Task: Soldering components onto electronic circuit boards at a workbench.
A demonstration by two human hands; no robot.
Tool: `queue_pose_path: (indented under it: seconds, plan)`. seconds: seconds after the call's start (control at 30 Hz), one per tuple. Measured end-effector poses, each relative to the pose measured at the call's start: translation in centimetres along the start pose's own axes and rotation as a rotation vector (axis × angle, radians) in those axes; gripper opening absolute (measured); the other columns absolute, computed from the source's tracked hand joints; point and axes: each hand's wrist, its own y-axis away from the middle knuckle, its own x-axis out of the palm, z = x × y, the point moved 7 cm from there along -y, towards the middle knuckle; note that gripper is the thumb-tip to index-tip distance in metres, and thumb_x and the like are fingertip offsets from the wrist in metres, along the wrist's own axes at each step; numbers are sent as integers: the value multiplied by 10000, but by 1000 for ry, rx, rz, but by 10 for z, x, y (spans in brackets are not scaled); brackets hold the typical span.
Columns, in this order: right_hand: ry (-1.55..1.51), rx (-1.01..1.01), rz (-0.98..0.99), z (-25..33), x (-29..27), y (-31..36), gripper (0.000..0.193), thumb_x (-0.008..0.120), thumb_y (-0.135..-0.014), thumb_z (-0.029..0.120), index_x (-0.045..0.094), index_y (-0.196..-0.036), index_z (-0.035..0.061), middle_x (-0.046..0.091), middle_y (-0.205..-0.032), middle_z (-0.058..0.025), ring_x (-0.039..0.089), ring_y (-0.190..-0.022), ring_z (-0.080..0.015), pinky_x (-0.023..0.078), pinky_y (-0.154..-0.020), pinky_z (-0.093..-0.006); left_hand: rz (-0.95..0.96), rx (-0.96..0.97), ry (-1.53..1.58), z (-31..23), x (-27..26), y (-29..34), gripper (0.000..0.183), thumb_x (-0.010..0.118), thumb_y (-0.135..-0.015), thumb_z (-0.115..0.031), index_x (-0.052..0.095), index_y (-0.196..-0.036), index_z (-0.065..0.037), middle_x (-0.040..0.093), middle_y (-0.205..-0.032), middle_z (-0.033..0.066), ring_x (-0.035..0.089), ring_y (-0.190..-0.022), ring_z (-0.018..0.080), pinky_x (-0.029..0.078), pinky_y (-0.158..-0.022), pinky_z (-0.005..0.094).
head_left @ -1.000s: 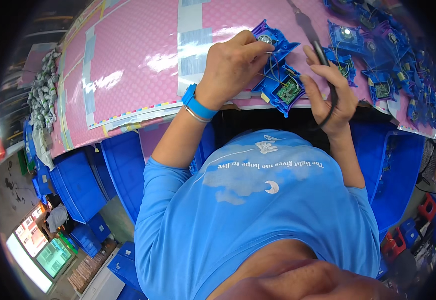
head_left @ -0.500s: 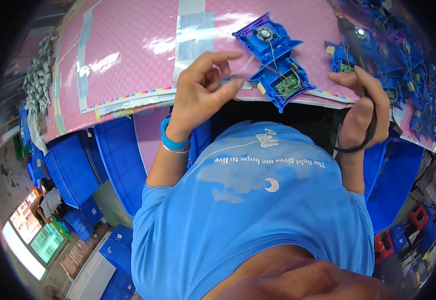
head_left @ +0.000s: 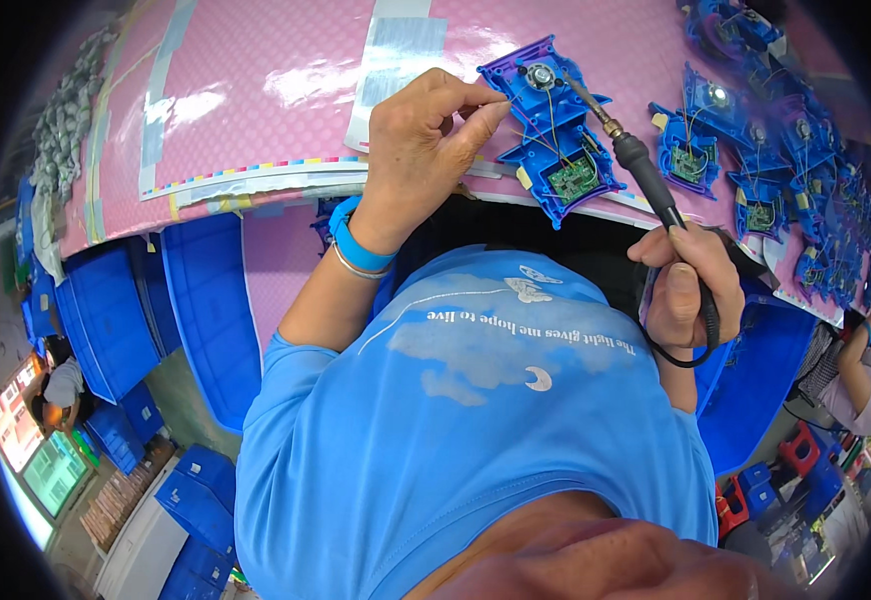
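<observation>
My right hand (head_left: pixel 694 290) is wrapped round the dark handle of a soldering iron (head_left: pixel 644 172). The iron slants up and left, its tip close beside a round silver speaker (head_left: pixel 542 77) in an opened blue plastic housing (head_left: pixel 584 112). Thin wires run from the speaker to a green circuit board (head_left: pixel 574 180) in the housing's nearer half. At the housing's left edge, my left hand (head_left: pixel 424 135) pinches thumb and forefinger together on what looks like the end of a thin wire. Whether the iron's tip touches anything cannot be made out.
More opened blue housings with boards and wires crowd the right of the pink-covered table (head_left: pixel 266 110). Another housing (head_left: pixel 691 150) lies just right of the iron. Blue bins (head_left: pixel 211 310) stand below the table edge. At the far right, another person's arm (head_left: pixel 861 365) shows.
The soldering iron has swung down from the upper right, its tip now at the speaker. My right hand has closed round its handle and moved nearer me. My left thumb and forefinger have come together.
</observation>
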Motion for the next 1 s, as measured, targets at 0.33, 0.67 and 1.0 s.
queue_pose_path:
  seconds: [0.33, 0.67, 1.0]
  plan:
    - [100, -21, 103, 5, 18, -13, 245, 595, -944, 63, 656, -1128, -86, 671, -740, -175, 652, -633, -241, 513, -581, -333, 0, 78, -68, -2, 2, 0, 114, 783, -879, -73, 791, -992, -64, 691, -853, 33, 599, -700, 85, 439, -572, 229]
    - [167, -146, 142, 8, 23, -15, 209, 636, -923, 57, 668, -1081, -77, 644, -670, -142, 621, -547, -224, 432, -504, -306, -6, 86, -74, 2, 2, -2, 117, 781, -871, -60, 785, -988, -52, 684, -847, 39, 600, -700, 92, 444, -578, 233]
    - [161, -77, 135, 1, 22, -14, 221, 747, -818, 45, 727, -1018, -45, 673, -738, -155, 644, -604, -264, 478, -543, -325, -8, 68, -75, 5, 4, -2, 120, 776, -874, -55, 786, -994, -52, 680, -852, 39, 598, -705, 93, 442, -583, 233]
